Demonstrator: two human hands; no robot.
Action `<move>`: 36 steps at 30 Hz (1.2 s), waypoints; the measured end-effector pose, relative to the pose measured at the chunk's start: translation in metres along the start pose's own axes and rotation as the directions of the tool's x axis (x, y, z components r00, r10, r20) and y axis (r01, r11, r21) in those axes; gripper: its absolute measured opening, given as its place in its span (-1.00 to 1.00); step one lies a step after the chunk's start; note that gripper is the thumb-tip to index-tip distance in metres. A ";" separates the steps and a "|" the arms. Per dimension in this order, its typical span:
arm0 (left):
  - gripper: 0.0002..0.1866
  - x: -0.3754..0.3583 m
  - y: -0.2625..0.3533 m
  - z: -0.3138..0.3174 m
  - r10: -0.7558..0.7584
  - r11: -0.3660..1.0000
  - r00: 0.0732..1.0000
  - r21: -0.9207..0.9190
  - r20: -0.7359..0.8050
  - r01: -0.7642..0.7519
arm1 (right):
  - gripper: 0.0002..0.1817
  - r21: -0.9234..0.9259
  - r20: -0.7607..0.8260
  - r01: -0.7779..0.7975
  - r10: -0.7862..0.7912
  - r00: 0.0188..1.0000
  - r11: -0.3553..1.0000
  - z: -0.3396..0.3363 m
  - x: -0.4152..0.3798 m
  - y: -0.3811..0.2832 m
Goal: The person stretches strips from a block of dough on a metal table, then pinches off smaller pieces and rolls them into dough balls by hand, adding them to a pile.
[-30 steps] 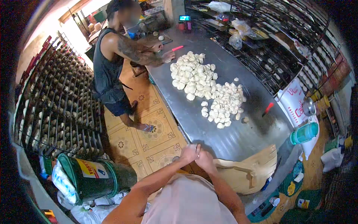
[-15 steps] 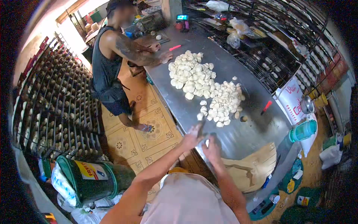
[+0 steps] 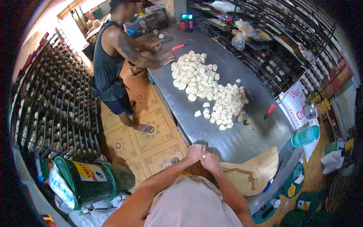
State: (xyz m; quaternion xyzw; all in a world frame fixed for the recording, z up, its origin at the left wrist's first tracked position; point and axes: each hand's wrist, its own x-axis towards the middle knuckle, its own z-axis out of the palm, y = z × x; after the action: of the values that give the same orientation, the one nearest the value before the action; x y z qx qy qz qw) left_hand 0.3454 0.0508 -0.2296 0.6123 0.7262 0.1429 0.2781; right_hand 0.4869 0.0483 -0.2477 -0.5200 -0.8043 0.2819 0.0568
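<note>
Two heaps of pale dough pieces (image 3: 194, 77) lie touching on the metal table (image 3: 177, 102), with a few loose pieces (image 3: 197, 113) at their near left side. My left hand (image 3: 196, 152) is closed at the table's near edge. Beside it my right hand (image 3: 210, 162) is closed too, and the two hands nearly touch. A small pale bit shows between them, too small to name. A folded tan cloth (image 3: 249, 170) lies on the table to the right of my right hand.
Across the table's left edge stands a person (image 3: 113, 56), hands on the tabletop. Red-handled tools (image 3: 270, 109) and a teal container (image 3: 305, 135) lie on the table. Racks of dough (image 3: 56, 102) stand left, above a green bin (image 3: 94, 181). More racks stand right.
My left hand has moved down and right, and my hands have come together at the table edge. One more loose dough piece now shows left of the near heap.
</note>
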 end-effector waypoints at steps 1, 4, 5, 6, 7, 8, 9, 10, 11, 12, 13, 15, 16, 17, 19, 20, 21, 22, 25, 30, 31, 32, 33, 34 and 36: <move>-0.45 0.008 -0.002 0.005 0.000 1.000 1.000 0.000 -0.005 0.000 | -0.70 0.032 -0.010 0.029 -0.028 1.000 0.999 -0.016 -0.003 -0.007; -0.47 0.033 -0.012 0.020 0.028 0.999 0.996 0.026 -0.085 -0.026 | -0.75 0.108 -0.018 0.088 -0.087 0.996 0.990 -0.053 -0.019 -0.032; -0.47 0.042 -0.017 0.017 0.026 0.999 0.996 0.031 -0.091 -0.023 | -0.74 0.157 -0.050 0.140 -0.134 0.990 0.978 -0.061 -0.018 -0.045; -0.49 0.048 -0.017 0.011 0.004 0.999 0.965 -0.050 -0.263 -0.018 | -0.74 0.203 -0.082 0.186 -0.173 0.982 0.961 -0.069 -0.020 -0.056; -0.51 0.055 -0.012 0.008 -0.024 0.991 0.903 -0.132 -0.428 -0.037 | -0.73 0.240 -0.123 0.232 -0.208 0.970 0.943 -0.076 -0.019 -0.058; -0.51 0.060 -0.006 0.005 -0.011 0.990 0.901 -0.129 -0.433 -0.050 | -0.73 0.236 -0.136 0.235 -0.207 0.969 0.943 -0.079 -0.013 -0.051; -0.52 0.058 -0.004 0.001 0.157 0.966 0.870 -0.111 -0.467 -0.233 | -0.73 0.318 -0.217 0.151 -0.083 0.973 0.936 -0.074 -0.008 -0.040; -0.53 0.055 -0.006 0.001 0.308 0.911 0.810 -0.089 -0.499 -0.402 | -0.72 0.405 -0.278 0.077 0.043 0.960 0.911 -0.067 -0.003 -0.028; -0.54 0.046 -0.010 0.003 0.377 0.875 0.773 -0.076 -0.510 -0.478 | -0.70 0.493 -0.319 0.008 0.172 0.932 0.870 -0.056 0.000 -0.018; -0.55 0.039 -0.016 0.008 0.444 0.833 0.731 -0.062 -0.518 -0.550 | -0.70 0.499 -0.315 0.005 0.176 0.933 0.867 -0.042 -0.001 -0.012; -0.52 0.029 -0.025 0.026 0.481 0.825 0.853 -0.226 -0.201 -0.518 | -0.65 0.375 -0.328 0.077 0.054 0.943 0.924 -0.029 -0.004 -0.004; -0.50 0.019 -0.025 0.044 0.507 0.819 0.851 -0.385 0.138 -0.425 | -0.49 0.100 -0.289 0.227 -0.190 0.938 0.969 -0.016 -0.014 0.012; -0.50 0.013 -0.016 0.037 0.377 0.891 0.914 -0.330 0.149 -0.313 | -0.49 0.093 -0.286 0.225 -0.190 0.939 0.970 -0.019 -0.013 0.013; -0.51 0.005 -0.008 0.030 0.235 0.944 0.960 -0.271 0.150 -0.188 | -0.53 0.099 -0.299 0.220 -0.182 0.937 0.970 -0.020 -0.014 0.014; -0.51 -0.009 0.004 0.017 0.078 0.977 0.986 -0.207 0.149 -0.046 | -0.60 0.124 -0.320 0.209 -0.161 0.934 0.970 -0.020 -0.019 0.010; -0.50 -0.012 0.010 0.009 0.066 0.984 0.990 -0.175 0.121 -0.044 | -0.60 0.130 -0.320 0.206 -0.155 0.934 0.970 -0.017 -0.020 0.007; -0.50 -0.010 0.016 0.004 0.058 0.988 0.995 -0.145 0.086 -0.045 | -0.65 0.148 -0.232 0.099 -0.063 0.971 0.984 -0.015 -0.015 0.004; -0.49 -0.008 0.020 0.001 0.051 0.992 0.998 -0.115 0.046 -0.046 | -0.70 0.154 -0.142 -0.005 0.027 0.990 0.988 -0.015 -0.009 0.002; -0.48 -0.002 0.009 0.007 0.045 0.994 0.999 -0.095 -0.011 -0.046 | -0.73 0.143 -0.053 -0.067 0.076 0.996 0.987 -0.026 -0.010 -0.013; -0.55 0.049 -0.016 0.028 0.063 0.997 0.995 -0.032 -0.082 -0.066 | -0.75 0.191 -0.060 0.157 -0.148 0.987 0.969 -0.077 -0.029 -0.048; -0.55 0.051 -0.014 0.017 0.057 0.998 0.995 -0.035 -0.081 -0.060 | -0.75 0.238 -0.070 0.237 -0.227 0.971 0.942 -0.080 -0.028 -0.053; -0.57 0.050 -0.008 0.010 0.062 0.991 0.956 -0.095 -0.285 -0.093 | -0.75 0.237 -0.061 0.227 -0.219 0.974 0.945 -0.079 -0.027 -0.052; -0.57 0.055 0.002 0.000 0.062 0.978 0.872 -0.144 -0.486 -0.150 | -0.76 0.270 -0.122 0.100 -0.069 0.990 0.957 -0.079 -0.017 -0.045; -0.57 0.055 0.003 -0.004 0.074 0.977 0.873 -0.141 -0.483 -0.161 | -0.77 0.319 -0.178 -0.025 0.086 0.980 0.948 -0.075 -0.007 -0.040; -0.51 0.043 -0.002 -0.007 0.258 0.926 0.960 -0.254 -0.107 -0.278 | -0.77 0.373 -0.213 -0.137 0.229 0.950 0.918 -0.062 0.000 -0.026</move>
State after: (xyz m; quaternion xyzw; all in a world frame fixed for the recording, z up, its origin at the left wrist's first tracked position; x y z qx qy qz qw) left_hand 0.3360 0.0931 -0.2349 0.6572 0.6193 0.2980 0.3095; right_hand 0.4897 0.0648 -0.1820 -0.6063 -0.6741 0.3575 0.2240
